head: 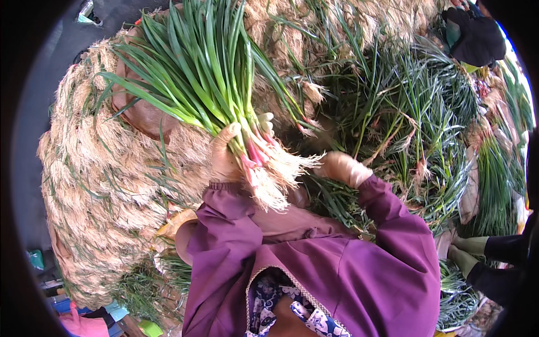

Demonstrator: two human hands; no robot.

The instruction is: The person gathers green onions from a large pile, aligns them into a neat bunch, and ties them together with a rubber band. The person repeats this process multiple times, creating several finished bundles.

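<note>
My left hand point(229, 147), in a pale glove, is closed around a bunch of green onions point(214, 84). Their green leaves fan out towards the upper left, and the pinkish stem ends with long pale roots hang to the lower right. My right hand point(341, 168), also gloved and blurred, is just right of the root tips; its fingers are too blurred to tell whether they hold anything. A few separate green onion stalks point(290, 103) lie beyond the bunch, between it and the heap on the right.
Bundled onions with pale roots point(97, 177) are piled on the left. Loose green onions point(412, 118) form a heap on the right, with another bundle point(492, 181) beyond. A person's legs point(476, 248) are at lower right; another person point(476, 38) is at upper right.
</note>
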